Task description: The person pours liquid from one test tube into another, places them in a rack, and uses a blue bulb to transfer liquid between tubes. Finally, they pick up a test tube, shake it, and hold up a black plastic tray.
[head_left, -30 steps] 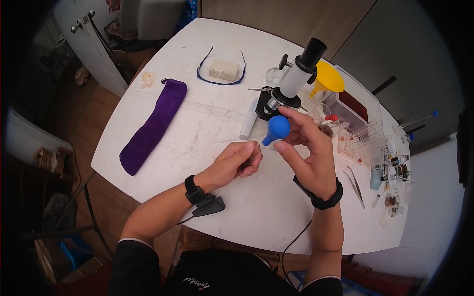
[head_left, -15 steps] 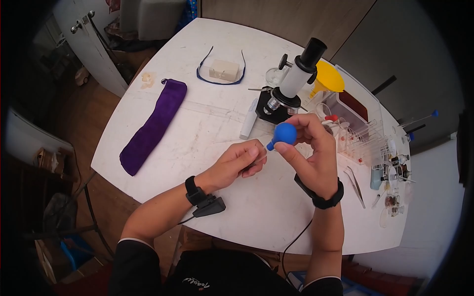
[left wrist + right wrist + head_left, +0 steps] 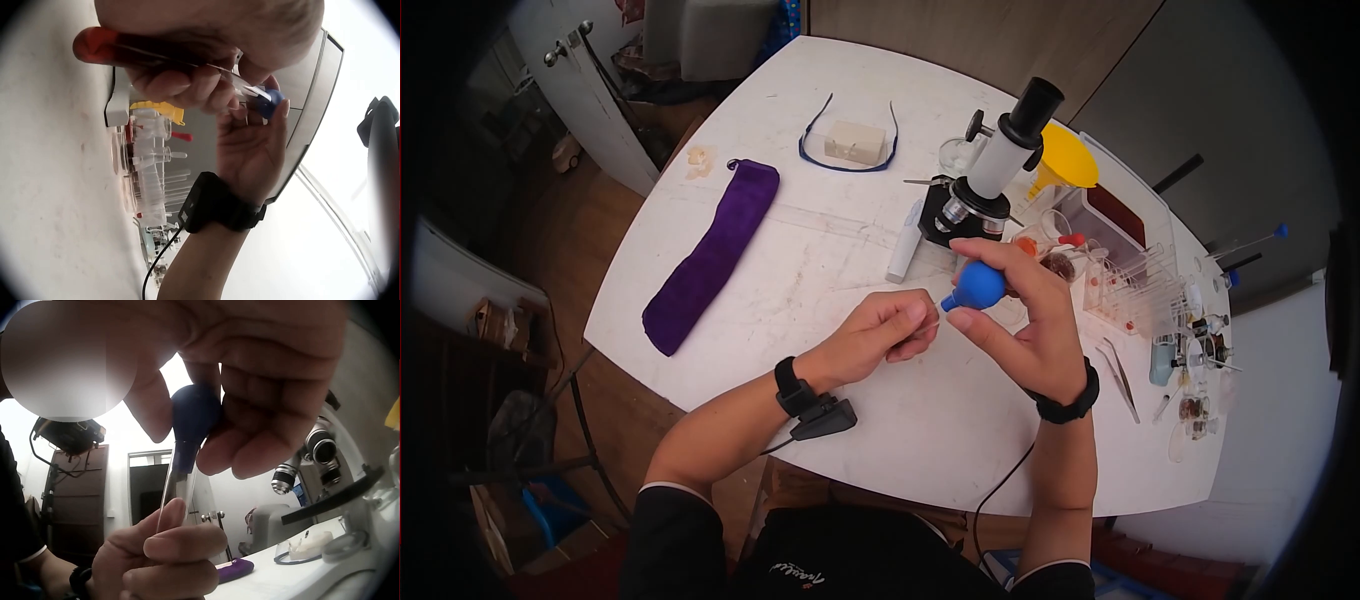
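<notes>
My left hand (image 3: 882, 332) curls its fingers round a clear glass tube (image 3: 167, 501). Beyond that fist, in the left wrist view, the tube's rounded end (image 3: 94, 46) looks dark red. My right hand (image 3: 1040, 325) pinches a blue rubber bulb (image 3: 980, 286) between thumb and fingers, just right of the left hand. The bulb tilts with its narrow neck toward the left fist. In the right wrist view, the blue neck (image 3: 184, 456) lines up with the tube's upper end and seems to sit within it.
A microscope (image 3: 992, 170) stands beyond the hands, near a yellow funnel (image 3: 1068, 156). Rightward are a test tube rack (image 3: 1130, 295), tweezers (image 3: 1120, 380) and small glassware. A purple pouch (image 3: 710, 258) lies left; glasses (image 3: 848, 168) lie around a pale block (image 3: 854, 143).
The right hand and blue bulb have moved toward my body and slightly right. My left hand has shifted slightly right. An orange-red round object now shows behind the right hand.
</notes>
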